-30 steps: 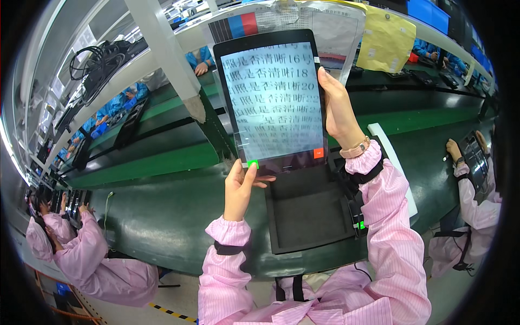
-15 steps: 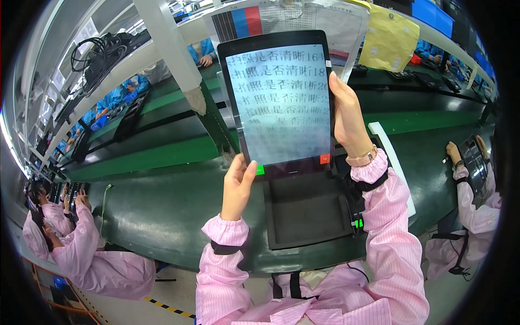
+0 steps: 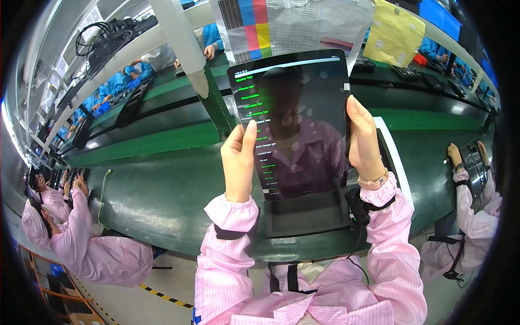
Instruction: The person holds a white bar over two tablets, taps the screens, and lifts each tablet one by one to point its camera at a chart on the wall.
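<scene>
I hold a black tablet [image 3: 303, 119] upright in front of me, above the green workbench [image 3: 162, 189]. Its dark screen shows a list of green text lines down the left side and mirrors a person in pink. My left hand [image 3: 239, 160] grips the tablet's left edge, thumb lying on the screen. My right hand [image 3: 364, 138] clasps the right edge, a bracelet at the wrist. Both forearms wear pink sleeves with black straps.
A black tray [image 3: 309, 216] lies on the bench under the tablet. A colour test chart [image 3: 281, 27] and a yellow sheet [image 3: 394, 35] hang behind. A white post [image 3: 184, 49] stands at the left. Pink-clad workers sit at my left [image 3: 81, 238] and right [image 3: 476, 206].
The tablet's screen went from a bright white page of dark characters to a dark menu of green lines. My left hand rose from the bottom edge to the left edge.
</scene>
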Demonstrator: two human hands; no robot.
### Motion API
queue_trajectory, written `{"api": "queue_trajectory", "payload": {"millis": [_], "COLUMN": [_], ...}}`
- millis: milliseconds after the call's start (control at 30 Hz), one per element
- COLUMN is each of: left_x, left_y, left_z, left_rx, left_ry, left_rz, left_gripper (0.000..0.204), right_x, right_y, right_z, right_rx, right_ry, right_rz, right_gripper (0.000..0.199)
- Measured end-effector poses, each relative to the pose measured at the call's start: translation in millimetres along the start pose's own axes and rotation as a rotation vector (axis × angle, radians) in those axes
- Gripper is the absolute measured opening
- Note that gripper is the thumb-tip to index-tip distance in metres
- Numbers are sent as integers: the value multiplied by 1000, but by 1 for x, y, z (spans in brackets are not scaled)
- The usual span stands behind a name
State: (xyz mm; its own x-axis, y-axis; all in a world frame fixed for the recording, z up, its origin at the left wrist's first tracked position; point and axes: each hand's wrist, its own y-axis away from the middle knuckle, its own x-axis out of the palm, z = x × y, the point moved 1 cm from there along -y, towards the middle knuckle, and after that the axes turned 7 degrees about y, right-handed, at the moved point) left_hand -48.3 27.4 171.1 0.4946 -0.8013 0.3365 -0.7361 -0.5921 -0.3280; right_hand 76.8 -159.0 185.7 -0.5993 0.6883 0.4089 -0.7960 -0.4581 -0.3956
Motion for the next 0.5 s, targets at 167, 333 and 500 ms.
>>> {"api": "queue_trajectory", "payload": {"millis": [167, 333, 500], "left_x": [-2, -20, -33], "left_y": [23, 73, 109], "left_z": [-2, 14, 20], "left_rx": [-43, -21, -236], "left_ry": [-5, -63, 167], "left_rz": [-6, 258, 347], "left_gripper": [18, 68, 80], "right_x": [-1, -6, 0], "right_y": [11, 14, 19], "right_z": [8, 14, 28], "right_rx": [14, -26, -52], "right_ry": [-44, -22, 17], "right_rz": [27, 12, 12], "right_gripper": [27, 36, 37]}}
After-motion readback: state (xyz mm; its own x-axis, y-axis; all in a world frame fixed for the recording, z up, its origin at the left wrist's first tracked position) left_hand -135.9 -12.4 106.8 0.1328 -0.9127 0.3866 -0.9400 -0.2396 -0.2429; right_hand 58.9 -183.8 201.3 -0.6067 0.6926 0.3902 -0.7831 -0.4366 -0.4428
